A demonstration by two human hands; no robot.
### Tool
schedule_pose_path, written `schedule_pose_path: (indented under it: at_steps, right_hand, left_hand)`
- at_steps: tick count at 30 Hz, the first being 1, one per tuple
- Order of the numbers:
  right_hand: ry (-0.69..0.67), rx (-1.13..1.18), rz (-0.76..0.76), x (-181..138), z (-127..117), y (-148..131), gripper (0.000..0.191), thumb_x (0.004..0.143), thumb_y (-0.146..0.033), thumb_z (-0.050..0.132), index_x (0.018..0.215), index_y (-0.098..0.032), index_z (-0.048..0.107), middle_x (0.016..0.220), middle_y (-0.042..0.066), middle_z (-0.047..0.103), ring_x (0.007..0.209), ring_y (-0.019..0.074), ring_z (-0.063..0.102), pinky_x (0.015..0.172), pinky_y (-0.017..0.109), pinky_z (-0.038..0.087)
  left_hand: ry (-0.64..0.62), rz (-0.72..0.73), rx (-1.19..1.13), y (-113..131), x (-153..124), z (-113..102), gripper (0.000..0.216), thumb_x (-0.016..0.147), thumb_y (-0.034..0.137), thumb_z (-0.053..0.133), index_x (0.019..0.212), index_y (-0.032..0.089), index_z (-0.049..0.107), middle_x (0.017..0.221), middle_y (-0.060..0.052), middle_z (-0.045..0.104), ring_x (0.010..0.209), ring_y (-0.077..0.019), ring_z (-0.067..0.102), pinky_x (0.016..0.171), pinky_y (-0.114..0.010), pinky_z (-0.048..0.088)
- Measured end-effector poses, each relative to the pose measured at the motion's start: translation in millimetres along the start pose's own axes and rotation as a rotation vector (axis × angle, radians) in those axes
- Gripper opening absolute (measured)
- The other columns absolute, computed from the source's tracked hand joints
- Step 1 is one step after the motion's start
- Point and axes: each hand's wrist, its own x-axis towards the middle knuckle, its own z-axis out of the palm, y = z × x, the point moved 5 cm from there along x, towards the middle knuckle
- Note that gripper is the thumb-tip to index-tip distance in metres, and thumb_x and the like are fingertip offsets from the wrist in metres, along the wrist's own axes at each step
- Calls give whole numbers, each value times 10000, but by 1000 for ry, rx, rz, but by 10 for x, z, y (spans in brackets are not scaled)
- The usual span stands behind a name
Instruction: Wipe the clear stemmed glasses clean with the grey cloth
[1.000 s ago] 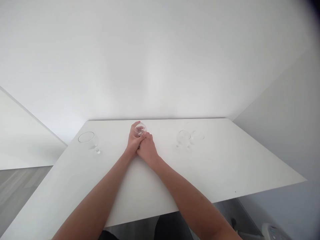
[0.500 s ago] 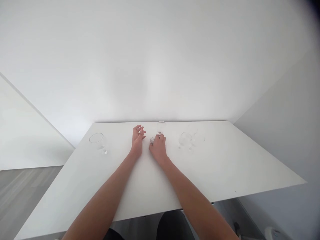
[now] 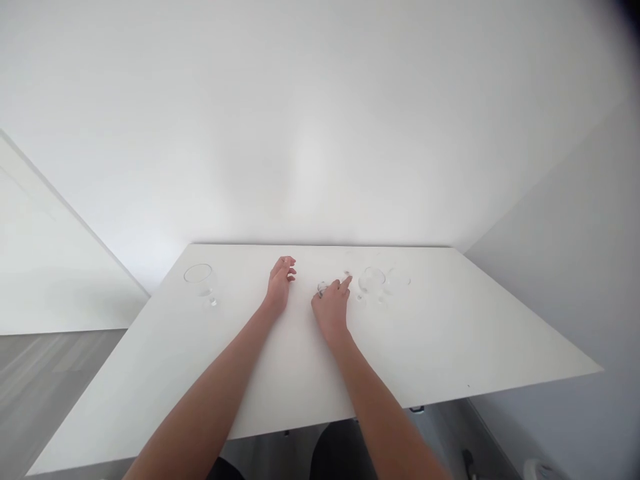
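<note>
On the white table (image 3: 450,347) my right hand (image 3: 331,308) is closed on the stem of a small clear stemmed glass (image 3: 323,288). That glass stands just left of two other clear stemmed glasses, one (image 3: 373,280) close by and another (image 3: 398,279) further right. Its bowl is faint against the white wall. My left hand (image 3: 280,285) rests on the table a little to the left, fingers loosely spread and holding nothing. A larger clear stemmed glass (image 3: 199,279) stands alone near the table's left edge.
The table meets white walls at the back and on the right. Its left edge drops to a grey floor (image 3: 45,373). My dark-clothed legs (image 3: 340,453) show under the near edge.
My left hand let go of the small glass and opened. My right hand carried the glass rightward, close to the pair of glasses.
</note>
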Motion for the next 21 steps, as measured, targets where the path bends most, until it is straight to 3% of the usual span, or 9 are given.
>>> schedule_pose_path:
  at_steps: [3,9,16,19,21]
  right_hand:
    - [29,47,15,-118,-10,9,541,840,-166,551,1351,9,509,1638,355,173,1293,433,540,1039,490,435]
    - [57,75,-141,-183,95,-5,465,815,-120,539,1271,-31,559,1577,289,342,1389,371,450,1096,453,432]
    - [34,40,-70,3,208,151,406,829,-181,595,1205,-27,602,1556,326,385,1524,437,268,1201,545,320]
    - [68,41,-116,-18,184,138,397,823,-144,576,1198,-16,608,1544,321,403,1514,436,287,1202,551,326]
    - [113,90,-193,-62,124,58,434,812,-99,540,1239,-50,604,1539,265,435,1466,405,367,1152,525,400]
  left_hand:
    - [-27,-13,-5,-17,-3,13,348,904,559,648,802,226,652,1009,-29,575,776,-129,504,674,-238,398]
    - [-99,-27,12,-36,-18,39,367,950,524,602,771,208,654,843,-21,518,743,-141,446,675,-261,376]
    - [-108,-29,-2,2,-42,57,347,945,496,623,762,204,662,841,-23,543,718,-138,452,663,-270,383]
    - [-102,-31,-34,10,-34,62,355,956,479,621,745,196,654,809,-20,534,706,-131,460,645,-254,390]
    - [-78,-49,-105,17,-29,52,374,957,472,626,711,191,629,776,-15,518,689,-125,471,627,-241,403]
